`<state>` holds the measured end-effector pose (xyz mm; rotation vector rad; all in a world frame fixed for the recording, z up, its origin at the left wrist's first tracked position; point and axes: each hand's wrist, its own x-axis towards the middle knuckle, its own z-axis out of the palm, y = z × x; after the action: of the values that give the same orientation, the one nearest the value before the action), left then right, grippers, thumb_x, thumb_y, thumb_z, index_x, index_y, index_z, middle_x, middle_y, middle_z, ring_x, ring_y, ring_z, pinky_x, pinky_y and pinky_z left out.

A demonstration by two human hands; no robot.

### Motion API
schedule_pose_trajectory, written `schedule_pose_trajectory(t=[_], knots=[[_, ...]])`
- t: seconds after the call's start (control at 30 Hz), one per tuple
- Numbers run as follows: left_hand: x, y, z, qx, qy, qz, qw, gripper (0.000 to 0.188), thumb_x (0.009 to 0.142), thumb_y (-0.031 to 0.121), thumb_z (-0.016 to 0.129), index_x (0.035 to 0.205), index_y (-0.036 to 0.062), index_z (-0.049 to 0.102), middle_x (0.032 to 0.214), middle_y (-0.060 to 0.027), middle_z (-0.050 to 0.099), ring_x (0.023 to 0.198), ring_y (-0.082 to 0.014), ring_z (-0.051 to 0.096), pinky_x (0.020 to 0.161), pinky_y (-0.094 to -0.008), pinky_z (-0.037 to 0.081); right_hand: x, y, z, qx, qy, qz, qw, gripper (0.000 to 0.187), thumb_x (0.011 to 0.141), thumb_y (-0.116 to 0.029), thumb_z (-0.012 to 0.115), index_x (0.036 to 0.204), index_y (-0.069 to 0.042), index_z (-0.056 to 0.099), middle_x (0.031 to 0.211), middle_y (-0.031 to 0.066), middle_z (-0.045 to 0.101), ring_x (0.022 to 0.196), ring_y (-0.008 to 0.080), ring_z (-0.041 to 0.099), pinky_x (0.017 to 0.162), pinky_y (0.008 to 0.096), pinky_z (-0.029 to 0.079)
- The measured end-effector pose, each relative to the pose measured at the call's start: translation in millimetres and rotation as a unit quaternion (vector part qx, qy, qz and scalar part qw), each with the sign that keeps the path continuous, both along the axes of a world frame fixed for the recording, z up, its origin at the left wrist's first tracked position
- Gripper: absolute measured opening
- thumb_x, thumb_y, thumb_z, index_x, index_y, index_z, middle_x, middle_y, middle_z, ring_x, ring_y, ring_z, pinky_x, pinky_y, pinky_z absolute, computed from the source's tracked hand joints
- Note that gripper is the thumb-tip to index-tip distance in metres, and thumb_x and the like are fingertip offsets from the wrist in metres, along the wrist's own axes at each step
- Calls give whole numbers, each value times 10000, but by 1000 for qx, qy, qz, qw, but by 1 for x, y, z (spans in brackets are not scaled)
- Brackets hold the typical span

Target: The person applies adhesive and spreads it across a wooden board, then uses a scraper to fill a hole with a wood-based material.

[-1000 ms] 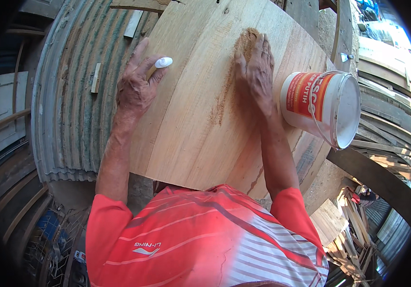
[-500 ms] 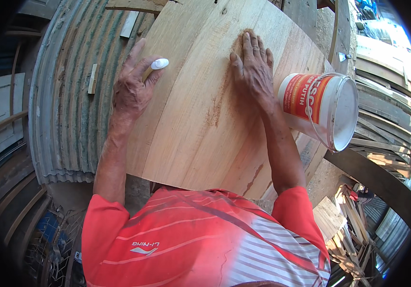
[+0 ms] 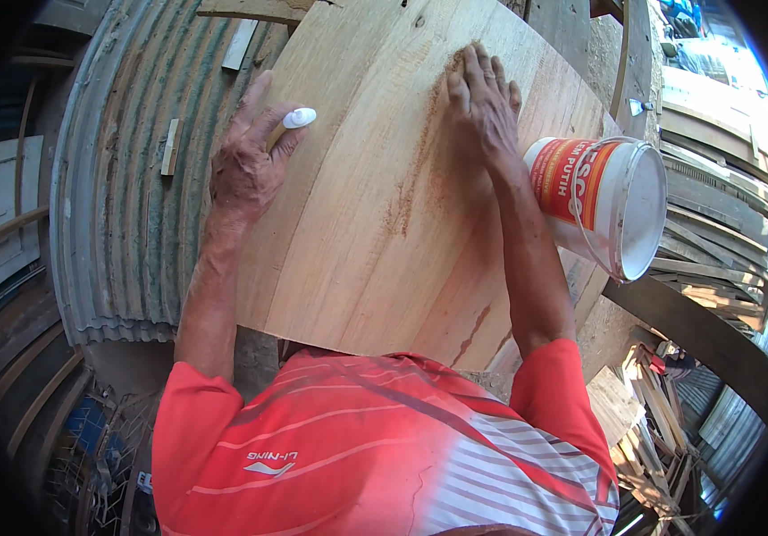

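Grip of the left hand (image 3: 248, 165) holds a slender white-tipped object (image 3: 300, 117). Right hand (image 3: 487, 105), grip wide, touches brown powder (image 3: 421, 161) far on the flat, pale wooden board (image 3: 348, 250).

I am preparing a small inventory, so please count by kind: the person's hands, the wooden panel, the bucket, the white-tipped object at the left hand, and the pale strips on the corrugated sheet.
Left hand and right hand: 2
Wooden panel: 1
Bucket: 1
White-tipped object: 1
Pale strips on the corrugated sheet: 2
Total: 7
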<state>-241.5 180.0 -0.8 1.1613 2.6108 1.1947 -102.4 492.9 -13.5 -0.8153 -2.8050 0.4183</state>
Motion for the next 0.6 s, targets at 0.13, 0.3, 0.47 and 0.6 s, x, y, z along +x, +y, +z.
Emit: schedule_pose_trajectory(t=[0.13, 0.3, 0.47, 0.6], knots=[[-4, -3, -2, 12, 11, 0, 1000, 247, 933, 193, 795, 1174, 148, 765, 1564, -160, 548, 1371, -363, 598, 1052, -451, 565, -7, -2, -2, 17, 5, -6, 1000, 705, 1085, -513, 385, 1623, -57, 398, 1724, 159, 317, 1602, 387, 248, 1276, 590, 135], [-6, 1, -2, 13, -7, 3, 1000, 237, 944, 210, 785, 1173, 156, 760, 1569, -159, 539, 1375, -368, 595, 1036, -464, 578, -14, 8, 0, 1, 17, -15, 1000, 685, 1078, -482, 412, 1625, -71, 401, 1713, 159, 341, 1594, 390, 263, 1269, 605, 135], [0, -2, -1, -10, -15, 15, 1000, 237, 954, 234, 777, 1175, 152, 759, 1575, -146, 536, 1386, -365, 586, 1045, -459, 579, 0, -1, 5, 0, 6, 0, 1000, 664, 1064, -456, 468, 1616, -89, 419, 1702, 151, 368, 1584, 381, 292, 1258, 612, 168], [4, -4, -3, -4, 1, 8, 1000, 244, 949, 240, 782, 1174, 150, 762, 1583, -139, 531, 1396, -357, 578, 1053, -448, 577, -3, -8, -5, 16, 26, -5, 1000, 643, 1070, -437, 451, 1616, -97, 423, 1701, 151, 369, 1589, 378, 285, 1259, 611, 167]])
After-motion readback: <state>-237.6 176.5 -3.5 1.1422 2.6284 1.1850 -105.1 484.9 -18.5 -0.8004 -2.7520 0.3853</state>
